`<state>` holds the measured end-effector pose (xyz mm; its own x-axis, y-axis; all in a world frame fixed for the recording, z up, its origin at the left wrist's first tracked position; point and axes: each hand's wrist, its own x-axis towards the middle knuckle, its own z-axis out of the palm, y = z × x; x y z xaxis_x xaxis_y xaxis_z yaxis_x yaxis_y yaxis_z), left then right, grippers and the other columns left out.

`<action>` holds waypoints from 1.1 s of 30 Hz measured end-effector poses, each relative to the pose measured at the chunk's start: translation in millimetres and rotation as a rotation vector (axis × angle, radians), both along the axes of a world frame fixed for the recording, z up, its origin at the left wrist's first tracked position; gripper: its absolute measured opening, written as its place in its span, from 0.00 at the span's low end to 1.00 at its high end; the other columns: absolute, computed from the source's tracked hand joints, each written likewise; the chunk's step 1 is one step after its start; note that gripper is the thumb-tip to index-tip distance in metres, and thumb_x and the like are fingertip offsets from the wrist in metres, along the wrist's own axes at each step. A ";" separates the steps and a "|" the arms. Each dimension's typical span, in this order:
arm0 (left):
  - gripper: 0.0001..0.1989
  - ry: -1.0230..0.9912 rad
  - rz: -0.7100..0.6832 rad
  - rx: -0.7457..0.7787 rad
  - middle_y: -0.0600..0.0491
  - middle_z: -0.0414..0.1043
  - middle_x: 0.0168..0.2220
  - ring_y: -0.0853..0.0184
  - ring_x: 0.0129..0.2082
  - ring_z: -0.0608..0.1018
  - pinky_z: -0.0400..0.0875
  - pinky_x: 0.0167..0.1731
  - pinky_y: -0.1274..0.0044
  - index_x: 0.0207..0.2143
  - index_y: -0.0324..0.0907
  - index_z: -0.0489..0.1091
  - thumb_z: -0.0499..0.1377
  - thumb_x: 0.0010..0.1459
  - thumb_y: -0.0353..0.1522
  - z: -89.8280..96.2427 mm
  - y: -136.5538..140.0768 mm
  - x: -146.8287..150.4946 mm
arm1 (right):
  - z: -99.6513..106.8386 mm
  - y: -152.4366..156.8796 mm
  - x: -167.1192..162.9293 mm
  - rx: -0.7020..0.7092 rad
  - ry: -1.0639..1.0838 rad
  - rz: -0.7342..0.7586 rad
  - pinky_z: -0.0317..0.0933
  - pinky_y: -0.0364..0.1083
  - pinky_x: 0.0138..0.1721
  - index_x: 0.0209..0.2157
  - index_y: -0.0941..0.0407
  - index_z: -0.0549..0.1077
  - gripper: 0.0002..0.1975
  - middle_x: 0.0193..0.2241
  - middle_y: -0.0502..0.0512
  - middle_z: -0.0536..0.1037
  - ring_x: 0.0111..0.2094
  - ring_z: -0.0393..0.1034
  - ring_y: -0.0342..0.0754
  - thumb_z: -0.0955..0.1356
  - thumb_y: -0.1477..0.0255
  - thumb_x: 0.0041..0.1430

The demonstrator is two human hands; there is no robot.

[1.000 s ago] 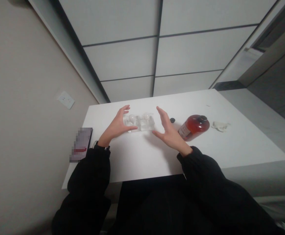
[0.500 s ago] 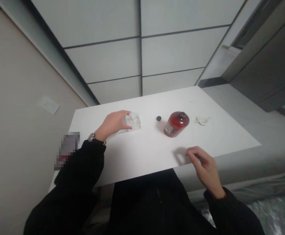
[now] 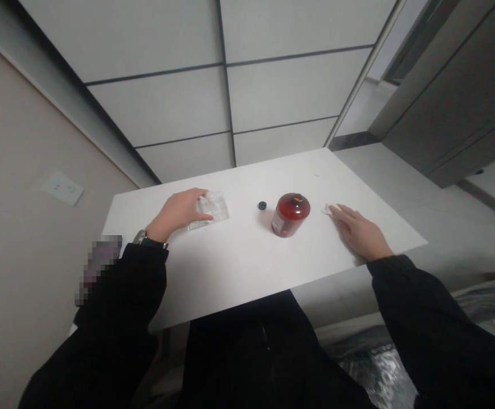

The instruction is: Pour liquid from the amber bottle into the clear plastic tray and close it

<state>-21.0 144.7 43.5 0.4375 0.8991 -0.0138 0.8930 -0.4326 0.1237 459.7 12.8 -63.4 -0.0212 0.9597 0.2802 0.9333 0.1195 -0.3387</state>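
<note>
My left hand (image 3: 177, 212) rests on a clear plastic container (image 3: 213, 209) at the left of the white table (image 3: 247, 255), fingers curled over its near end. My right hand (image 3: 358, 230) lies flat on the table to the right, fingertips touching a small crumpled white wad (image 3: 327, 209). Between the hands stands a red bottle (image 3: 287, 214) with its top open, and a small black cap (image 3: 262, 205) lies just left of it.
A dark phone, blurred out, (image 3: 98, 267) lies at the table's left edge near the beige wall with a socket (image 3: 62, 188). Grey cabinets (image 3: 456, 113) stand at the right. The table's near edge is by my body.
My right hand left the clear container, swung down to the table's near edge, then reached out right to the white wad. The left hand stayed on the container. The view shifted left.
</note>
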 end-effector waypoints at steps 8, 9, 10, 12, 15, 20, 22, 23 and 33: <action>0.34 0.026 -0.010 -0.003 0.45 0.76 0.62 0.46 0.59 0.78 0.72 0.54 0.64 0.62 0.45 0.70 0.71 0.56 0.45 1.4 -2.9 1.1 | -2.1 -75.3 -27.1 0.072 -0.116 0.013 0.62 0.67 0.68 0.68 0.56 0.67 0.26 0.69 0.66 0.68 0.70 0.63 0.65 0.60 0.63 0.75; 0.34 0.024 -0.011 -0.003 0.45 0.76 0.62 0.47 0.59 0.78 0.72 0.54 0.64 0.62 0.44 0.70 0.71 0.56 0.45 1.7 -3.3 1.3 | -1.8 -79.2 -31.4 0.081 -0.114 0.014 0.64 0.66 0.67 0.69 0.55 0.67 0.26 0.68 0.65 0.69 0.69 0.65 0.64 0.60 0.64 0.75; 0.34 0.023 -0.012 -0.002 0.45 0.75 0.62 0.46 0.59 0.78 0.72 0.53 0.65 0.62 0.44 0.69 0.71 0.56 0.45 1.9 -3.6 1.4 | -1.1 -82.5 -37.0 0.085 -0.109 0.017 0.65 0.65 0.67 0.69 0.54 0.66 0.26 0.67 0.64 0.70 0.67 0.67 0.63 0.60 0.64 0.75; 0.34 0.019 -0.014 -0.001 0.45 0.75 0.62 0.47 0.59 0.78 0.72 0.53 0.65 0.62 0.43 0.70 0.71 0.56 0.45 1.6 -4.1 1.3 | 0.8 -89.0 -52.8 0.083 -0.106 0.036 0.69 0.64 0.65 0.71 0.53 0.64 0.26 0.67 0.63 0.71 0.65 0.70 0.63 0.61 0.65 0.75; 0.34 0.016 -0.018 -0.001 0.46 0.75 0.62 0.48 0.59 0.78 0.72 0.52 0.67 0.61 0.45 0.70 0.72 0.56 0.45 -0.2 -4.5 0.6 | 4.4 -95.8 -92.1 0.059 -0.116 0.149 0.72 0.65 0.62 0.72 0.49 0.61 0.28 0.70 0.61 0.67 0.67 0.68 0.64 0.63 0.65 0.74; 0.33 0.021 -0.027 0.007 0.46 0.75 0.62 0.49 0.58 0.78 0.71 0.51 0.68 0.60 0.45 0.70 0.72 0.56 0.46 -3.0 -4.4 -0.4 | 13.7 -79.0 -199.6 -0.003 0.040 0.470 0.67 0.67 0.67 0.70 0.53 0.64 0.26 0.72 0.64 0.62 0.71 0.61 0.64 0.64 0.64 0.74; 0.32 0.027 -0.029 0.008 0.46 0.75 0.62 0.49 0.58 0.78 0.71 0.52 0.68 0.60 0.44 0.70 0.72 0.56 0.46 -2.7 -4.7 -0.2 | 18.4 -67.3 -248.3 -0.056 0.080 0.584 0.63 0.69 0.68 0.68 0.59 0.67 0.26 0.71 0.72 0.62 0.72 0.59 0.68 0.64 0.63 0.74; 0.33 0.031 -0.030 0.007 0.46 0.75 0.62 0.49 0.58 0.78 0.71 0.52 0.67 0.60 0.44 0.70 0.72 0.56 0.45 -2.1 -4.8 0.2 | 20.5 -63.3 -270.8 -0.078 0.095 0.658 0.63 0.70 0.68 0.67 0.63 0.67 0.27 0.71 0.76 0.61 0.72 0.58 0.69 0.64 0.64 0.74; 0.32 0.060 -0.041 0.009 0.47 0.76 0.61 0.51 0.59 0.78 0.72 0.51 0.69 0.60 0.44 0.69 0.71 0.57 0.45 0.9 -5.4 1.4 | 25.9 -47.8 -291.3 -0.063 -0.024 0.814 0.63 0.59 0.70 0.64 0.56 0.71 0.23 0.70 0.61 0.67 0.69 0.65 0.58 0.65 0.61 0.74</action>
<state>-19.6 139.3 44.4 0.4726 0.8807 -0.0328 0.8803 -0.4699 0.0660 168.4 -35.1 -37.5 -0.7235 0.6554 0.2169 0.5696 0.7443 -0.3487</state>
